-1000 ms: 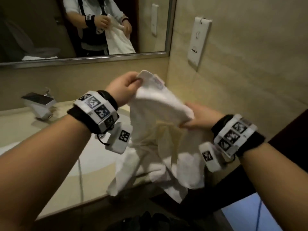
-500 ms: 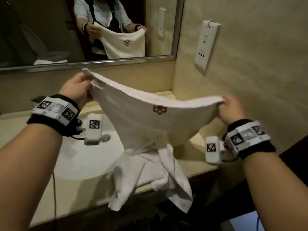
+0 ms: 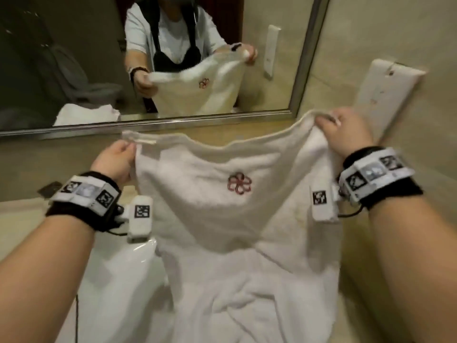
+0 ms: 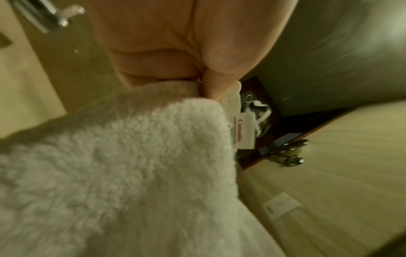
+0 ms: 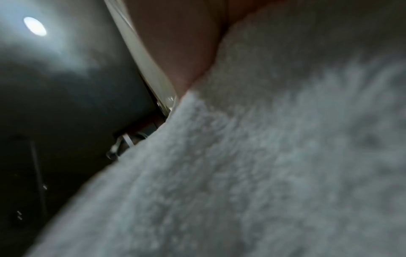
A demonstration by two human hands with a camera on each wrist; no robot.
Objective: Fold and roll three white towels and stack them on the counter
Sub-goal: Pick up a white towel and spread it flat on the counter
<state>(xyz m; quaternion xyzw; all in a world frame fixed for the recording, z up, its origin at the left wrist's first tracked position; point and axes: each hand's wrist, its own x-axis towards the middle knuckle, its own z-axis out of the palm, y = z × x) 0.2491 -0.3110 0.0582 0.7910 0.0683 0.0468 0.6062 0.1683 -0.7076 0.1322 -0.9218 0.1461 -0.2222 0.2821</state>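
A white towel with a red flower emblem hangs spread in front of me over the counter. My left hand pinches its upper left corner, beside a small label. My right hand pinches the upper right corner, a little higher. The towel's lower part lies crumpled on more white towel cloth at the counter's front. Terry cloth fills the right wrist view, and my fingers there are hidden. The mirror reflects another white towel lying further left.
A white basin is sunk in the counter under my left wrist. The mirror runs along the back wall. A white wall plate sits on the beige right-hand wall close behind my right hand. A chrome tap shows in the left wrist view.
The towel went from bunched between my hands to stretched out flat by its two top corners. Both hands have moved apart and towards the mirror, and the view has closed in on the counter.
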